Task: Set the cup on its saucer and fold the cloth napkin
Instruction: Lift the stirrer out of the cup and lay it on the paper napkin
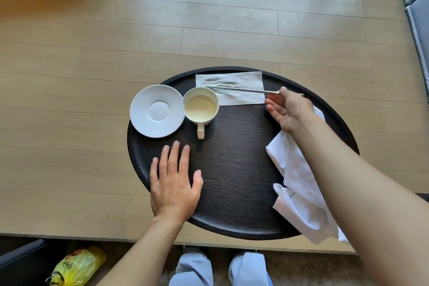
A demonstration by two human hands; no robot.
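A white cup [200, 109] with pale milky liquid stands on the dark round tray [232, 181], handle toward me. It sits just right of the empty white saucer [156, 110], touching or nearly touching its rim. A crumpled white cloth napkin [294, 183] lies on the tray's right side, partly under my right forearm. My right hand [287, 109] pinches a thin metal stick [243, 90] whose far end rests on a stained paper napkin [234, 88]. My left hand [173, 181] lies flat on the tray, fingers spread, below the cup.
The tray sits on a light wooden table [81, 76] near its front edge. A yellow plastic bag [77, 267] lies on the floor at lower left. My knees [220, 267] show below the table edge. Grey cushions [417, 7] line the right side.
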